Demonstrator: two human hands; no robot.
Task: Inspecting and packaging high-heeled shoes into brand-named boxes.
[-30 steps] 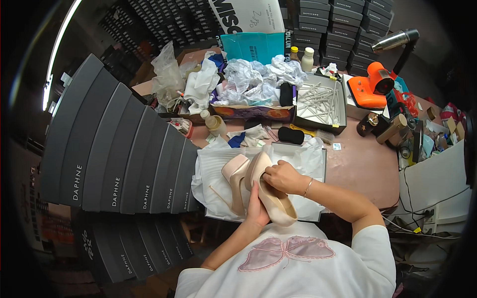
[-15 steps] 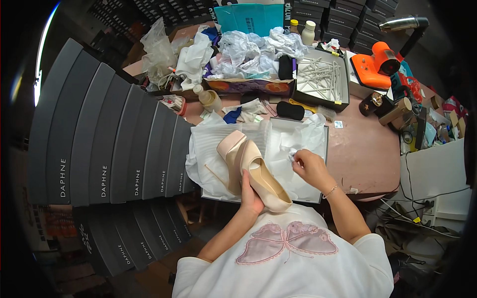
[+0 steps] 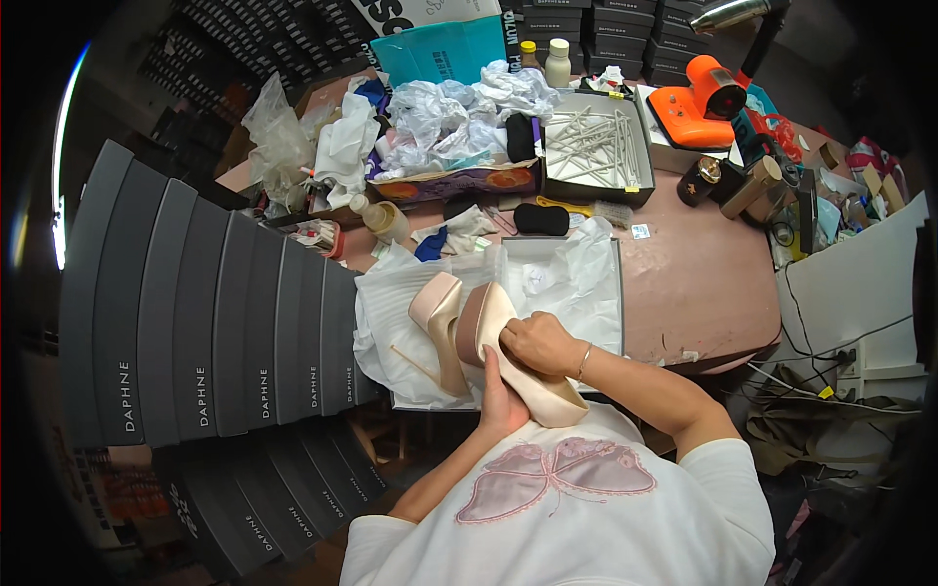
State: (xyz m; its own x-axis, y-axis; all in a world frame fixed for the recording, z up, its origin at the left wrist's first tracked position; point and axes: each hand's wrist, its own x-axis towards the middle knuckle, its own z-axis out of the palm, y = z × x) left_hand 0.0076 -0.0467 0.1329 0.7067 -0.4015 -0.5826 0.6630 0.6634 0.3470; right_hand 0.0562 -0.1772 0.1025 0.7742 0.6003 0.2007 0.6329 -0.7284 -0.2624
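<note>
My left hand (image 3: 501,398) is wrapped round the side of a beige high-heeled platform pump (image 3: 557,402), tilted above the front of an open shoe box (image 3: 619,298). The closed fingers of my right hand (image 3: 543,342) reach into the pump's opening toward the toe; what they hold, if anything, is hidden. Left of it, the matching pump (image 3: 445,337) rests on white wrapping sheet (image 3: 383,311), its thin heel pointing left. White tissue paper (image 3: 584,266) lies loose in the box's right part.
Stacked dark shoe boxes (image 3: 200,313) stand close on my left. Behind are a carton of crumpled paper (image 3: 445,117), a tray of white sticks (image 3: 596,146), a cream bottle (image 3: 386,220), a brush (image 3: 611,212) and an orange device (image 3: 696,107). Pinkish tabletop (image 3: 699,293) extends right.
My right hand has moved left from above the tissue paper, where it pinched something white, into the pump's opening. The held pump has shifted slightly. The whole view has also shifted.
</note>
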